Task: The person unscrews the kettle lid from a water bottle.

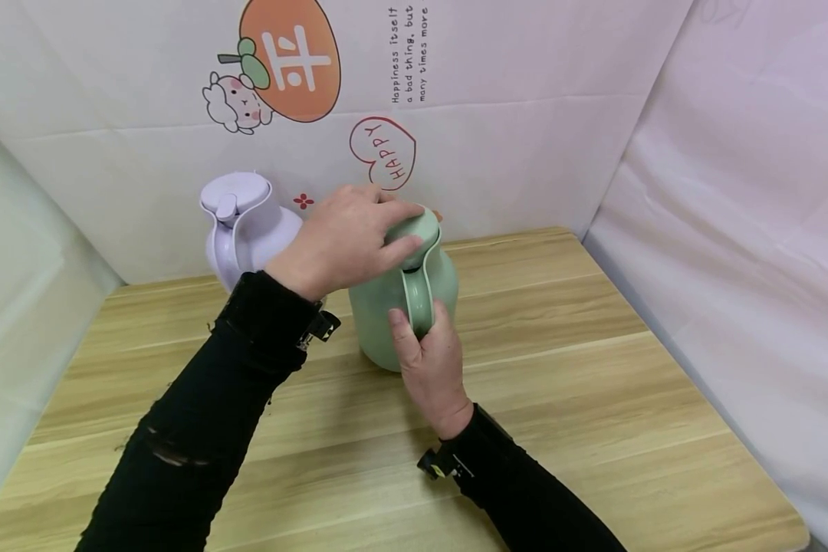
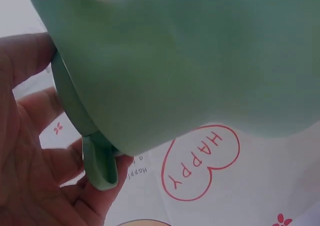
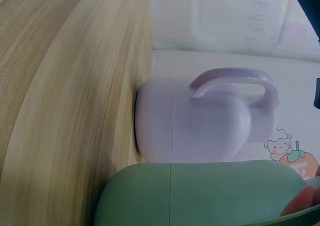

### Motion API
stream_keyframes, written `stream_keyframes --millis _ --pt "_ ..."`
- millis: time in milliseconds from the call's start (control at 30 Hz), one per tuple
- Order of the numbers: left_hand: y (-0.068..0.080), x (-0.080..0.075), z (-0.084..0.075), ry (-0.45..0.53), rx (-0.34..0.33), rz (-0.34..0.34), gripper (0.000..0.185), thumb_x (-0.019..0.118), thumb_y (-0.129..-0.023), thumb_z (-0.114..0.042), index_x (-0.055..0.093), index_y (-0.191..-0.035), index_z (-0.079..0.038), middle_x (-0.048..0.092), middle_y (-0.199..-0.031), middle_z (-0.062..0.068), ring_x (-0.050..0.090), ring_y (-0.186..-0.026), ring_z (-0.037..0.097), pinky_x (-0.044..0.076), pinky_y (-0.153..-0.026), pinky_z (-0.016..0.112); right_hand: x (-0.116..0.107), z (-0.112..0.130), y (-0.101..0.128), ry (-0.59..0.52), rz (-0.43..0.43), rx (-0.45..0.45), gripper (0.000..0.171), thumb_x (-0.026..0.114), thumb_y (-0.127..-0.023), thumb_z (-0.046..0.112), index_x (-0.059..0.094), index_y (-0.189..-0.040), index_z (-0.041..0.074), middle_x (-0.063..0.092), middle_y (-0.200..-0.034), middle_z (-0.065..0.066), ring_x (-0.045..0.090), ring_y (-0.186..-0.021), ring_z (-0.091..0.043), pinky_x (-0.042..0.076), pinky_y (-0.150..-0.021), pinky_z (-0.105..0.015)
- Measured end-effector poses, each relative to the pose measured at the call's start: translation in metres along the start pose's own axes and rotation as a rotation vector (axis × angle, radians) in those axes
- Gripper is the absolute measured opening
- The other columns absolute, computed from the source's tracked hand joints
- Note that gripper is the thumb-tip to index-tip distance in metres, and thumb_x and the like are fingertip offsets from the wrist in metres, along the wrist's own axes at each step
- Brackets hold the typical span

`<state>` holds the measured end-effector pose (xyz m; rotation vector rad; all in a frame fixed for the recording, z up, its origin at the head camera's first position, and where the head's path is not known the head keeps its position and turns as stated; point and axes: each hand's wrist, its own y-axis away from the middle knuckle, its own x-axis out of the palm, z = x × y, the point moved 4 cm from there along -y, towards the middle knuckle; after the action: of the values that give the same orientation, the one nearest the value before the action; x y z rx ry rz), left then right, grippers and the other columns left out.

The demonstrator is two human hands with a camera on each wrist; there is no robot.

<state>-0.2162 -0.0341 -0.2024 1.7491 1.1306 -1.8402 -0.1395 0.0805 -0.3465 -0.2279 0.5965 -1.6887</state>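
A green thermos jug (image 1: 378, 326) stands on the wooden table, its handle (image 1: 418, 295) towards me. My right hand (image 1: 436, 372) holds that handle low down, with the thumb on its left side. Over the top, my left hand (image 1: 348, 239) grips the round green lid (image 1: 422, 227). The left wrist view shows the fingers (image 2: 37, 108) spread round the lid's edge and the small spout piece (image 2: 100, 166). In the right wrist view the jug's side (image 3: 210, 191) fills the bottom, with some fingertips (image 3: 300, 201) at the handle.
A lavender thermos jug (image 1: 272, 230) stands behind and left, partly hidden by my left arm; its handle (image 3: 235, 78) shows in the right wrist view. A printed white cloth (image 1: 524, 153) hangs behind the wooden table (image 1: 559, 368). More white cloth (image 1: 731, 230) borders the right side.
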Motion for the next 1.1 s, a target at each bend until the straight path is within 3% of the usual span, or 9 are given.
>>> stream_keyframes --millis 400,667,867,967,1100 --pt "-0.001 0.001 -0.010 -0.095 -0.088 -0.042 0.045 0.054 -0.103 -0.050 0.071 -0.131 -0.021 0.071 -0.122 0.010 0.061 -0.111 0.030 0.045 -0.099 0.045 0.000 -0.001 0.000 0.018 0.000 0.003 0.035 0.063 -0.106 0.027 0.056 -0.126 -0.001 0.068 -0.109 -0.012 0.065 -0.097 -0.020 0.055 -0.083 -0.038" --pt "-0.002 0.003 -0.016 -0.164 -0.131 -0.084 0.040 0.054 -0.102 -0.051 0.072 -0.115 -0.017 0.070 -0.107 0.011 0.062 -0.098 0.033 0.048 -0.092 0.044 0.000 -0.001 0.001 0.022 0.004 0.014 0.034 0.062 -0.105 0.028 0.057 -0.124 0.000 0.067 -0.103 -0.011 0.064 -0.092 -0.020 0.054 -0.080 -0.036" --pt "-0.005 0.003 -0.018 -0.195 -0.217 -0.065 0.046 0.053 -0.099 -0.062 0.065 -0.103 -0.017 0.064 -0.099 0.013 0.060 -0.093 0.034 0.051 -0.075 0.045 -0.001 -0.002 0.001 0.034 -0.007 0.006 0.032 0.063 -0.105 0.027 0.057 -0.121 -0.001 0.065 -0.097 -0.011 0.063 -0.088 -0.020 0.053 -0.077 -0.035" --pt "-0.005 0.002 -0.020 -0.211 -0.253 -0.058 0.050 0.053 -0.098 -0.066 0.065 -0.105 -0.018 0.062 -0.098 0.014 0.059 -0.088 0.036 0.051 -0.065 0.047 -0.001 -0.001 0.001 0.048 -0.018 0.003 0.031 0.064 -0.104 0.027 0.058 -0.118 0.000 0.062 -0.092 -0.010 0.060 -0.084 -0.020 0.052 -0.075 -0.034" --pt "-0.005 0.002 -0.020 -0.231 -0.275 -0.044 0.056 0.050 -0.098 -0.071 0.066 -0.111 -0.020 0.063 -0.101 0.014 0.060 -0.089 0.036 0.052 -0.062 0.048 -0.001 -0.002 0.000 0.052 -0.020 0.003 0.031 0.064 -0.104 0.027 0.058 -0.118 -0.001 0.061 -0.089 -0.009 0.058 -0.081 -0.020 0.051 -0.073 -0.034"
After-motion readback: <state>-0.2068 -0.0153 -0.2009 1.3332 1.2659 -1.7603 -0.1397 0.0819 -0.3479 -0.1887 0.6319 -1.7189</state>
